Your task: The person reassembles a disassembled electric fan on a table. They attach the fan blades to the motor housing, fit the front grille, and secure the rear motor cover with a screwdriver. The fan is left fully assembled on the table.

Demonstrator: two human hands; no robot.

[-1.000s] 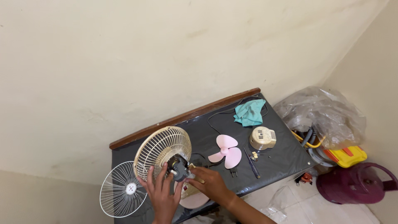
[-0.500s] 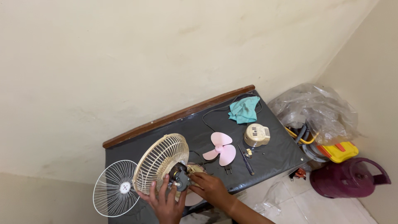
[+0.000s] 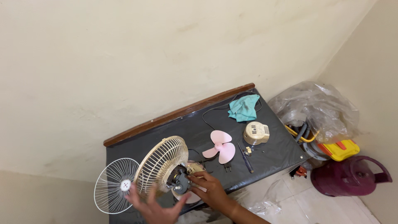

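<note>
Two hands, both at the near edge of one table (image 3: pixel 273 159) w/ a dark top. Counted on it: 2 grilles, 1 motor, 1 pink blade w/ 3 lobes, 1 beige cover, 1 teal cloth, 1 screwdriver, 1 plug on a black cord. Left hand (image 3: pixel 154 208) is blurred, fingers spread wide, palm open, holding nothing; it hovers just below the beige grille (image 3: pixel 161 165), and whether it touches the rim I can't tell. Right hand (image 3: pixel 210 189) is curled narrow around the motor (image 3: pixel 179 181), fingertips on its right side and on the tan housing behind it; grip looks closed on the motor but the thumb is hidden. Motor sits at the table's near-left part, fixed to the back of the beige grille. Its shaft axis runs roughly level, pointing near-right toward the right hand, while the grille stands on edge, dish facing left-away, tilted a bit. White grille (image 3: pixel 117 186) lies just left of it, overhanging the table's left edge, rims nearly touching. Blade (image 3: pixel 221 146) lies flat mid-table, cover (image 3: pixel 256 133) just right of it, cloth (image 3: pixel 243 107) at the far edge near the wall. Screwdriver (image 3: pixel 245 158) lies btw blade and cover, long axis running near-far; plug (image 3: pixel 227 167) just left of its tip. Off the table to the right: 1 plastic bag (image 3: pixel 317 108), 1 yellow box (image 3: pixel 340 150), 1 maroon jug (image 3: pixel 347 176) on the floor.
</note>
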